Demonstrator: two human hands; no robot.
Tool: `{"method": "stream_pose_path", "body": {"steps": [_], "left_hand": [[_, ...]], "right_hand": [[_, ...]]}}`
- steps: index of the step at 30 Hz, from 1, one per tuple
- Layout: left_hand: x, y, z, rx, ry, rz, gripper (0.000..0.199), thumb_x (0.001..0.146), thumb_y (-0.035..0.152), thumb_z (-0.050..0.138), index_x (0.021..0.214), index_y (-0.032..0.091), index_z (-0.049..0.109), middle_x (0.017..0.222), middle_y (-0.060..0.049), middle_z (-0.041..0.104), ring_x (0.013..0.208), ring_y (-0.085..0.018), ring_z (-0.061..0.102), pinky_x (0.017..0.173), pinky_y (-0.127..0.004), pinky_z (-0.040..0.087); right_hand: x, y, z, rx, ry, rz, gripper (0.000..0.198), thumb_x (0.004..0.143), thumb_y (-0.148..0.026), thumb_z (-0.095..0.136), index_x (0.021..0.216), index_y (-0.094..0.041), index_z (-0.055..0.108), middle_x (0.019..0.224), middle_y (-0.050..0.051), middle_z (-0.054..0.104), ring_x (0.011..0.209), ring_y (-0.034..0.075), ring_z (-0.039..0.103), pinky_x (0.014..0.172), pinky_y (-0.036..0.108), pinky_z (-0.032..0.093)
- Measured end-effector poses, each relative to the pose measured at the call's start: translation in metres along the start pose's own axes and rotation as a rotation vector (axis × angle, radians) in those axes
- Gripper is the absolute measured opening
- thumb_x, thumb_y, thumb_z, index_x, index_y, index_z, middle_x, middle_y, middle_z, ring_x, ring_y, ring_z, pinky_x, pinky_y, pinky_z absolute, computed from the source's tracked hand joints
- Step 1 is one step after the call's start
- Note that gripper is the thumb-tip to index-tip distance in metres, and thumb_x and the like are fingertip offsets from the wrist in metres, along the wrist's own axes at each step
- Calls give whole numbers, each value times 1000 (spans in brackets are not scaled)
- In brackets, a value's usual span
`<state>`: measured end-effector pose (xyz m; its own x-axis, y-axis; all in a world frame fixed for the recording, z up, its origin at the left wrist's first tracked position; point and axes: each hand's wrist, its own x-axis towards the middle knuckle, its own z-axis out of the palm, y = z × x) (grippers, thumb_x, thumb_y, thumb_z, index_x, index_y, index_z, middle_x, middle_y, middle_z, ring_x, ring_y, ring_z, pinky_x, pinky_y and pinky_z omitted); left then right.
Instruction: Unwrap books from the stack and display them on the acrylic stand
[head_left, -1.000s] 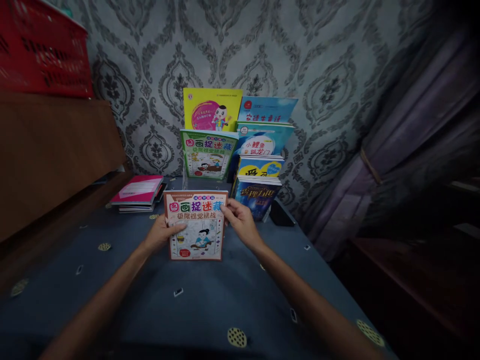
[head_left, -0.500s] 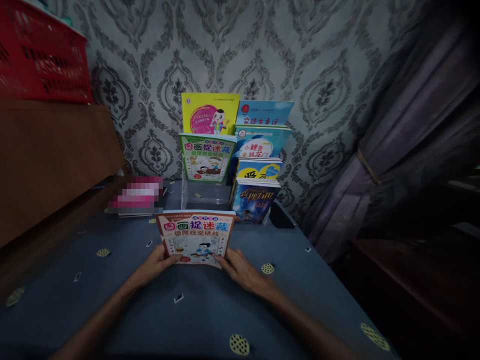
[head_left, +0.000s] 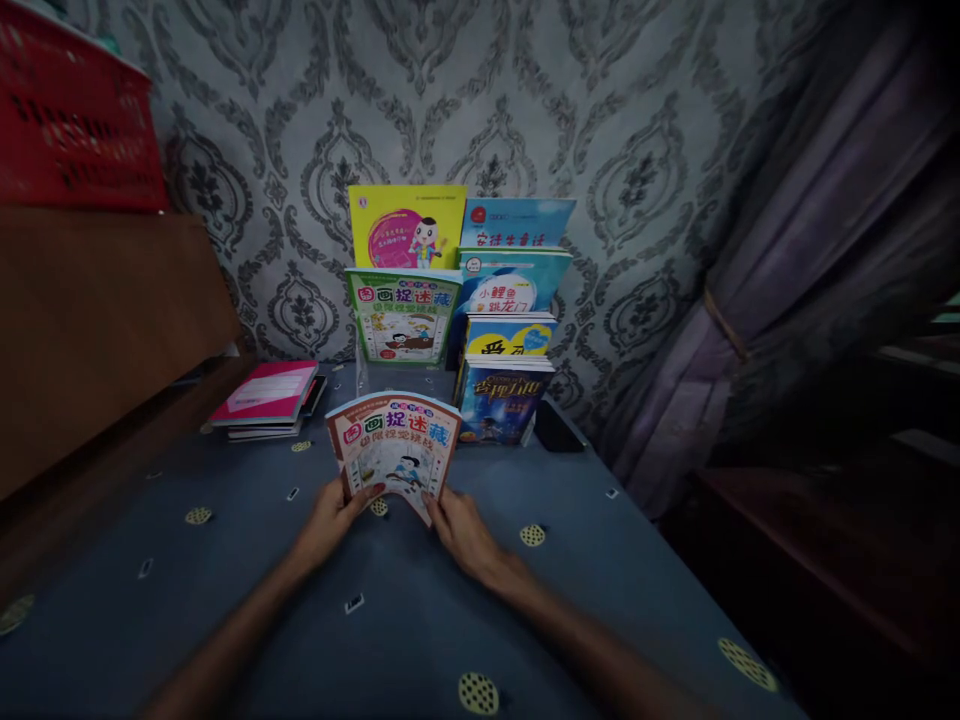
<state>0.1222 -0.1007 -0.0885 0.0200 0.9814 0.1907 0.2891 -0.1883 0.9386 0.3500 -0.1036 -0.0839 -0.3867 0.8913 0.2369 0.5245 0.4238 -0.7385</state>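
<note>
A brown-bordered picture book (head_left: 397, 440) is held upright above the table, its cover bowed into an arch. My left hand (head_left: 339, 512) grips its lower left corner, thumb on the cover. The lower right corner is pinched by my right hand (head_left: 459, 525). Just behind it stands a clear book rack (head_left: 375, 378), mostly hidden. In the rack's left column are a green-bordered book (head_left: 405, 325) and, behind that, a yellow book (head_left: 409, 225). The right column has a dark blue book (head_left: 501, 400), a yellow-and-blue book (head_left: 510, 338), a teal book (head_left: 517, 280) and a light blue book (head_left: 517, 222).
A stack of books with a pink cover (head_left: 270, 392) lies at the table's left. A dark flat object (head_left: 559, 428) rests right of the rack. Farther out are a red basket (head_left: 82, 120) on a brown wooden box (head_left: 112, 310) and a purple curtain (head_left: 720, 330). Patterned cloth (head_left: 420, 620) covers the table.
The brown-bordered book has risen slightly and gone from nearly flat to bowed, both hands moving closer together on it. The view has shifted a little.
</note>
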Motion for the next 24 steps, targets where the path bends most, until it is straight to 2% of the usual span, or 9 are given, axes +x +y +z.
{"method": "stream_pose_path", "body": {"steps": [6,10,14,19,22,24], "left_hand": [[1,2,-9,-49,-18,-30,64,74,67,70,112,16,69,123,-14,75,117,-34,68,107,-50,51],[0,0,-22,-105,11,13,69,75,65,71,123,17,60,131,-15,70,123,-33,65,110,-48,50],[-4,4,-37,-50,17,41,58,79,62,69,117,20,61,122,-13,74,116,-33,68,103,-44,55],[-4,21,-53,121,-6,122,50,82,58,63,117,22,65,117,-10,76,109,-32,70,94,-41,59],[3,40,-64,244,22,173,47,86,57,58,116,22,66,106,-9,78,95,-29,73,80,-36,61],[12,60,-73,309,42,236,42,87,57,55,107,22,67,95,-8,79,86,-27,73,74,-33,60]], "right_hand": [[-3,-3,-6,-1,-11,19,36,102,-34,37,115,-18,67,107,12,76,94,26,70,91,39,54],[-7,-15,-19,5,-29,9,39,102,-39,41,127,-21,65,118,11,74,111,28,66,102,42,50],[-5,-29,-33,47,2,-64,45,101,-39,41,138,-21,58,123,12,72,112,28,65,99,41,52],[9,-37,-41,110,5,-147,46,100,-38,40,139,-19,57,119,12,73,110,29,68,96,41,55],[23,-42,-46,105,27,-176,45,99,-38,42,137,-19,56,111,11,75,104,29,70,94,42,56],[35,-51,-56,76,59,-221,46,99,-39,43,139,-19,53,114,12,73,102,29,70,92,45,56]]}}
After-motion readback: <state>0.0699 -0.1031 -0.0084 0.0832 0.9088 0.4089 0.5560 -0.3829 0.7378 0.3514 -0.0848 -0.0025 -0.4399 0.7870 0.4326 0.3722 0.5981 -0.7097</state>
